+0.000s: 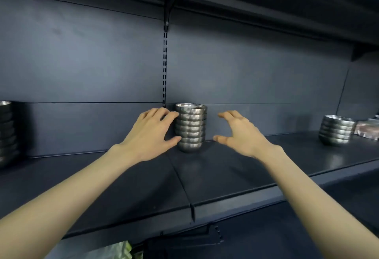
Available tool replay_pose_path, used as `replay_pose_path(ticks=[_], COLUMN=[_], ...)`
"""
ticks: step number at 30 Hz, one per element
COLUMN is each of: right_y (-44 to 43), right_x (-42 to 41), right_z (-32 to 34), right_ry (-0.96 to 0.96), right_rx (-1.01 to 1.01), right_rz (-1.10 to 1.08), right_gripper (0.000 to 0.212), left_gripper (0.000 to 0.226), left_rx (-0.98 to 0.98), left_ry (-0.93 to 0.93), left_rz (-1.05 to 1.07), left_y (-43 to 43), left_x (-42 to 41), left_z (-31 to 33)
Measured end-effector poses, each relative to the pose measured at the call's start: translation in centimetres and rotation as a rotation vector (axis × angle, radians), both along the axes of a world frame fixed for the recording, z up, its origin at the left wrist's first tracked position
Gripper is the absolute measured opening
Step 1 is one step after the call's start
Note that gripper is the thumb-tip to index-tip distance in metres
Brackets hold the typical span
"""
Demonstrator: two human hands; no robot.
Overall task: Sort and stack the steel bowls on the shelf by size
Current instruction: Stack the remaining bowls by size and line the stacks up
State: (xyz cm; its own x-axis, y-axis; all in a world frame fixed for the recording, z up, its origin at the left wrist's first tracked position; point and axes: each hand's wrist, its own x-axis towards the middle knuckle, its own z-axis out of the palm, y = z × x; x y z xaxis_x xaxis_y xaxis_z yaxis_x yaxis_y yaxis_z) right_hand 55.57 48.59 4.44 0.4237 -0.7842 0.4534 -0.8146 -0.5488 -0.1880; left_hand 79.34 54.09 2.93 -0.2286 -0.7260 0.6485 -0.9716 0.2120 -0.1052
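A tall stack of several small steel bowls (pixel 191 127) stands upright at the back of the dark shelf (pixel 225 172), near the middle. My left hand (pixel 151 133) touches the stack's left side, fingers near the top and thumb near the bottom. My right hand (pixel 238 133) hovers just right of the stack with fingers spread, apart from it. A shorter stack of wider bowls (pixel 336 130) stands at the far right. Another bowl stack (pixel 7 133) is cut off by the left edge.
A slotted upright rail (pixel 165 63) runs up the back panel behind the middle stack. An upper shelf (pixel 266 2) hangs overhead. A shiny packet (pixel 367 130) lies beside the right stack. Below the shelf's front edge shows a pale plastic bag (pixel 121 250).
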Motion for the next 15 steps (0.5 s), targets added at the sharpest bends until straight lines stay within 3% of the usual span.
replay_pose_path(ticks=[10,15], right_y=[-12.1,-17.7], right_x=[-1.0,-0.7], right_z=[-1.8,-3.4], right_ry=[-0.03,-0.066], right_rx=[0.088,0.169], right_rz=[0.124,0.268], right_gripper=[0.073,0.082], left_gripper=[0.07,0.082], left_rx=[0.063,0.064], left_ry=[0.185,0.379], left_rz=[0.09,0.171], left_y=[-9.7,-12.8], left_x=[-2.2,-3.4], left_z=[-1.2,-2.6])
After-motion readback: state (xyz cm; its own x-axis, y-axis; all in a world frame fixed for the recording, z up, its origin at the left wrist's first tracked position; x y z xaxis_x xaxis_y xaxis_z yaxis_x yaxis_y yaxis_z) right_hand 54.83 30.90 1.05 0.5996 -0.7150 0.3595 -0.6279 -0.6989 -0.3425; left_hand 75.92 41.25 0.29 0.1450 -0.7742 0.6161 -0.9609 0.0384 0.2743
